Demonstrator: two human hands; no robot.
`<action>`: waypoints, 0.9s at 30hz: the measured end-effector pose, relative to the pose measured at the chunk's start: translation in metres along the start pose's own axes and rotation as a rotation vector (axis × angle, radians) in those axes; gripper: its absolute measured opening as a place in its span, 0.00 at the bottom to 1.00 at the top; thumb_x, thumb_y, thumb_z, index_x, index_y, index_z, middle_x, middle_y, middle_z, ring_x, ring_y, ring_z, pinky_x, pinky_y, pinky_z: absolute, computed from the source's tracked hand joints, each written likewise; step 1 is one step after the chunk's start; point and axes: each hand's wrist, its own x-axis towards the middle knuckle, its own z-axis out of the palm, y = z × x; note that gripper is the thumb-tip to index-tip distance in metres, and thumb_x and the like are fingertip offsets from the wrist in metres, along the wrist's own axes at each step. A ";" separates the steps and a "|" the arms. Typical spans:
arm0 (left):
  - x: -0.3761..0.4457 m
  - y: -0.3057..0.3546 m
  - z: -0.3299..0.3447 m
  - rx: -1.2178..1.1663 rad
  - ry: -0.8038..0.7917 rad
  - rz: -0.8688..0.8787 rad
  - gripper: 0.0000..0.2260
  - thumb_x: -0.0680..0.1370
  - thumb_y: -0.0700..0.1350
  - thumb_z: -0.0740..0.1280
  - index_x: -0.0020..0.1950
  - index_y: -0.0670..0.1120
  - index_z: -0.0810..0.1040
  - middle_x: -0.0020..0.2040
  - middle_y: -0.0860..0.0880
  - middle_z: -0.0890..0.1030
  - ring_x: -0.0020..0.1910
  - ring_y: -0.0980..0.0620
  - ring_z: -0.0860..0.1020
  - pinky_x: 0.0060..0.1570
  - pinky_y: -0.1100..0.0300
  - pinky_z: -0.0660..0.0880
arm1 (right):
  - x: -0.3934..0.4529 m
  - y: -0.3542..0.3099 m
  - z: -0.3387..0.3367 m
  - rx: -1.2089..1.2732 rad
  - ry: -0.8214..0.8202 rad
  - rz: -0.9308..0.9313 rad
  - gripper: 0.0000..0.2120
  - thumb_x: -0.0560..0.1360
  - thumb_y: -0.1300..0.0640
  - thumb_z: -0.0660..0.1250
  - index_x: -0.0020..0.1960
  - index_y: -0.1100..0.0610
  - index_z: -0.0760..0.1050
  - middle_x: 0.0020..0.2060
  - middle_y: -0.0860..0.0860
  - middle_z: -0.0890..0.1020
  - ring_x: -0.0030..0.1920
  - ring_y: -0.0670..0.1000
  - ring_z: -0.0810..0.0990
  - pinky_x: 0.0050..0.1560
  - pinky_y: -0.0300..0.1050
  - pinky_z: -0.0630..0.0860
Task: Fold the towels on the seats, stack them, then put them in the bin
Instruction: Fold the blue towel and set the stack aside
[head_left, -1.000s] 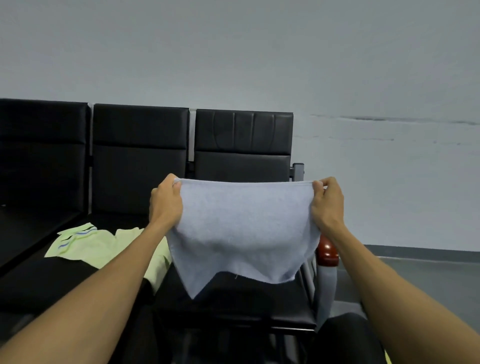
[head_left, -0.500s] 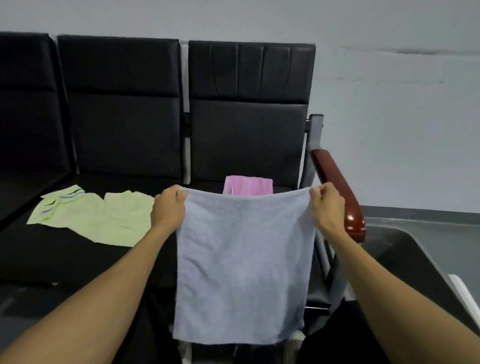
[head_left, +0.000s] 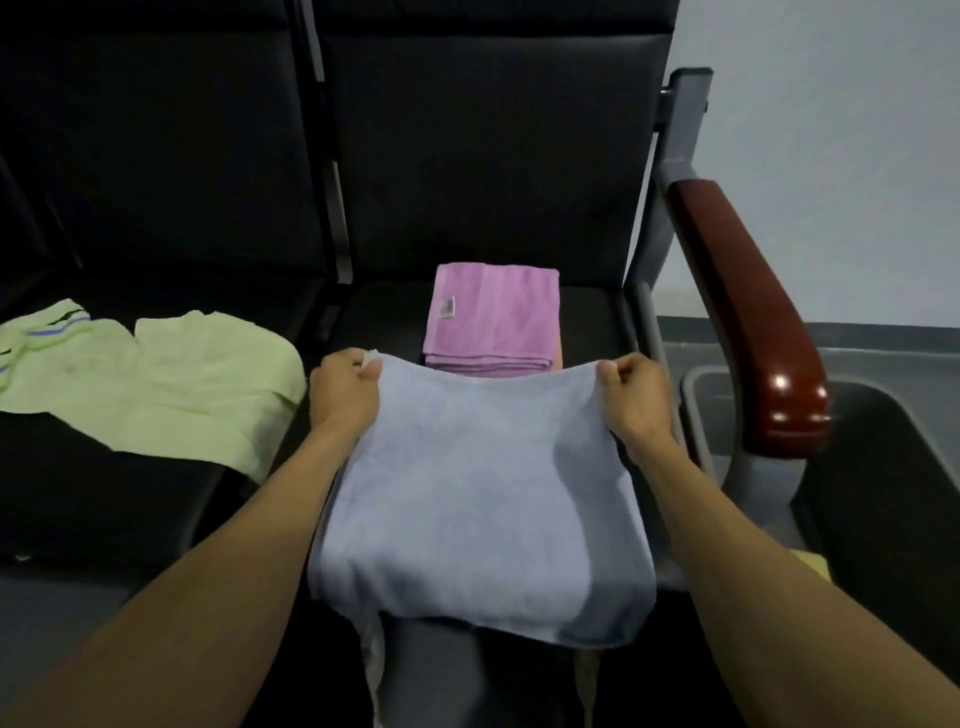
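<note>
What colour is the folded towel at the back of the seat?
Pink folded towel, seen clearly in the head view.

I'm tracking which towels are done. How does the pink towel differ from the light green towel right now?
The pink towel is folded into a neat layered rectangle; the light green towel lies spread out and rumpled. The pink towel sits on the right-hand seat beside the armrest, the green one on the seat to its left. The pink one is plain with a small tag; the green one has dark stripes at one end. Neither is touched by a hand.
</note>
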 end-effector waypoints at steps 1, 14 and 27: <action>0.002 0.005 0.004 0.000 -0.012 0.005 0.12 0.82 0.45 0.64 0.40 0.43 0.76 0.35 0.47 0.76 0.34 0.50 0.71 0.34 0.57 0.66 | 0.002 -0.001 0.003 -0.003 -0.007 0.007 0.09 0.81 0.57 0.63 0.44 0.60 0.75 0.38 0.51 0.78 0.38 0.47 0.75 0.34 0.39 0.68; -0.010 0.025 0.040 -0.103 -0.240 -0.018 0.06 0.80 0.44 0.69 0.47 0.42 0.79 0.39 0.44 0.82 0.35 0.49 0.79 0.37 0.53 0.80 | -0.008 -0.016 0.058 0.261 -0.269 0.153 0.11 0.81 0.57 0.67 0.41 0.61 0.74 0.36 0.56 0.79 0.35 0.53 0.80 0.32 0.47 0.81; -0.023 0.025 0.052 -0.227 -0.433 -0.056 0.04 0.78 0.41 0.72 0.46 0.43 0.79 0.41 0.41 0.83 0.34 0.51 0.81 0.32 0.59 0.79 | -0.028 -0.031 0.073 0.293 -0.499 0.104 0.07 0.78 0.60 0.71 0.40 0.59 0.80 0.36 0.54 0.85 0.37 0.52 0.86 0.41 0.49 0.85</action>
